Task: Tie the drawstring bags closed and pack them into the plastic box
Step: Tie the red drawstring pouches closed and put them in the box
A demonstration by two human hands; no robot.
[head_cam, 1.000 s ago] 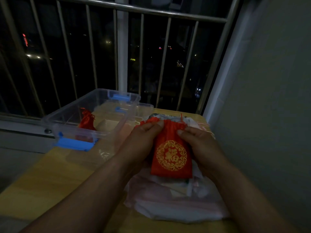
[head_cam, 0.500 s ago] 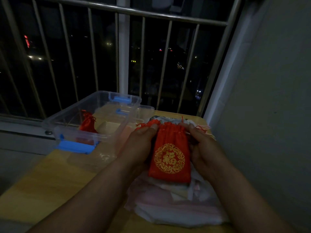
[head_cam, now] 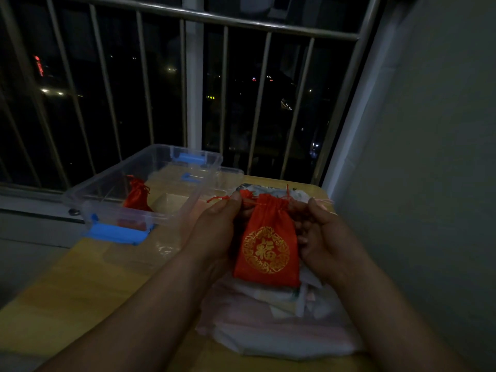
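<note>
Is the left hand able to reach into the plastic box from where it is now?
Probably yes. The plastic box is open, with no lid on it, just left of the left hand. But that hand is busy pinching the cord of the red bag.

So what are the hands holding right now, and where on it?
A red drawstring bag, held at its gathered neck: the left hand pinches the cord on one side, the right hand grips the other.

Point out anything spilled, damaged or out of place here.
Nothing stands out. One red bag already sits in the clear plastic box, and both hands, left hand and right hand, hold another red bag by its gathered neck over the pale pile. Dim light hides fine detail.
</note>
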